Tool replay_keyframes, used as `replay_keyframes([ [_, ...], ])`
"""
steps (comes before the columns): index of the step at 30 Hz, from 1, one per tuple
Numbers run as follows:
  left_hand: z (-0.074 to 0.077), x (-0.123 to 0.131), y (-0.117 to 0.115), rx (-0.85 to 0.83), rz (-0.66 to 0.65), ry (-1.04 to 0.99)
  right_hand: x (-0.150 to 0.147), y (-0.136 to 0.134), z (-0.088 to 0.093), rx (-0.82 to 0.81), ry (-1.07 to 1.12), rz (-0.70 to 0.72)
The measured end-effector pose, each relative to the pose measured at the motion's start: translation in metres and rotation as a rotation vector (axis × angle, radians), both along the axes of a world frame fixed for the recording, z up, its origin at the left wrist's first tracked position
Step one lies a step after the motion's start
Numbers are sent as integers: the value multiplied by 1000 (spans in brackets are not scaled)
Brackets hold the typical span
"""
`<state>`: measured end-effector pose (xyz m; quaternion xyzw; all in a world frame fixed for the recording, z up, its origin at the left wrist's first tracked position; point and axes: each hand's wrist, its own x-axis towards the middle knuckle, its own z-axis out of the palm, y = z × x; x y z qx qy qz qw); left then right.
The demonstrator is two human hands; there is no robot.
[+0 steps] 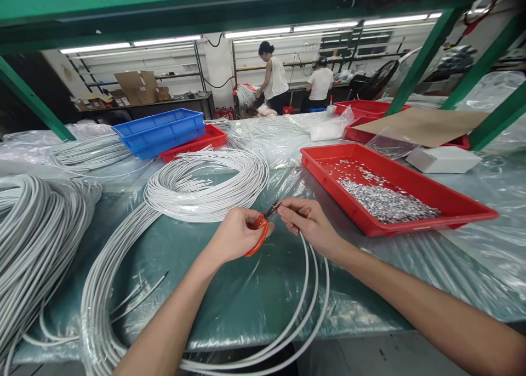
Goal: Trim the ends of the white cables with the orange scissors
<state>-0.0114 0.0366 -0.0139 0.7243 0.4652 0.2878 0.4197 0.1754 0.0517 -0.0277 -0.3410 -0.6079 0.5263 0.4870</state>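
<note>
My left hand grips a pair of small scissors with orange handles, its dark blades pointing right. Just beyond the blade tips, my right hand pinches the end of a white cable. From under that hand, the cable hangs in a few loops over the table's front edge. A large coil of white cable lies behind my left hand. More cable in a thick bundle curves along the left side. What exactly sits between the blades is too small to make out.
Right of my hands stands a red tray with many small silvery pieces. A blue tray rests partly over another red tray at the back left. Grey cable is heaped far left. Two people are in the background.
</note>
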Motion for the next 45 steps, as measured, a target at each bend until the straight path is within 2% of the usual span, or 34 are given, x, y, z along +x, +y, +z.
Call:
replay_keyframes([
  [21, 7, 2, -2, -50, 45, 11, -1, -3, 0, 84, -86, -28],
  [27, 7, 3, 0, -71, 43, -26, 1, -3, 0, 119, -66, -103],
  [32, 5, 2, 1, -85, 51, -20, -1, -3, -2, 144, -122, -52],
  [45, 7, 4, -1, -109, 70, -51, 2, -1, 1, 190, -139, -127],
])
